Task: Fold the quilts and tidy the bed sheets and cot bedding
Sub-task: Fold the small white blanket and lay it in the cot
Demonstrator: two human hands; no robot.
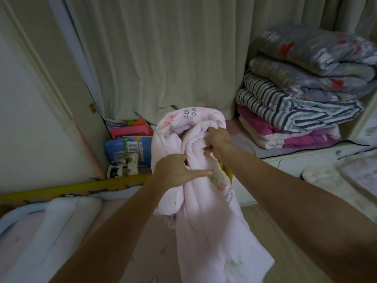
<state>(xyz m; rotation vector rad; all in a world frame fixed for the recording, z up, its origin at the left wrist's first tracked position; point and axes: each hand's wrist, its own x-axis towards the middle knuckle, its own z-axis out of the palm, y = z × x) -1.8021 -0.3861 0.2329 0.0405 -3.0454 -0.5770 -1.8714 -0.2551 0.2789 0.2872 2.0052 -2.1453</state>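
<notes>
A pale pink quilt [201, 217] with small printed figures and dark lettering hangs bunched in mid-air in front of me. My left hand [175, 170] grips a fold on its left side, thumb laid across the cloth. Slightly higher, my right hand [218, 142] clutches a gathered fold near the top. The quilt's lower part trails down over the cot mattress [130, 242]. A white padded cot bumper [51, 221] lies at the lower left.
A stack of folded quilts [306, 94], grey floral, striped and pink, sits on a low ledge at the right. Green curtains [163, 58] hang behind. Colourful books [130, 144] stand in the corner beyond a yellow cot rail [71, 187]. A pale rug [346, 178] lies right.
</notes>
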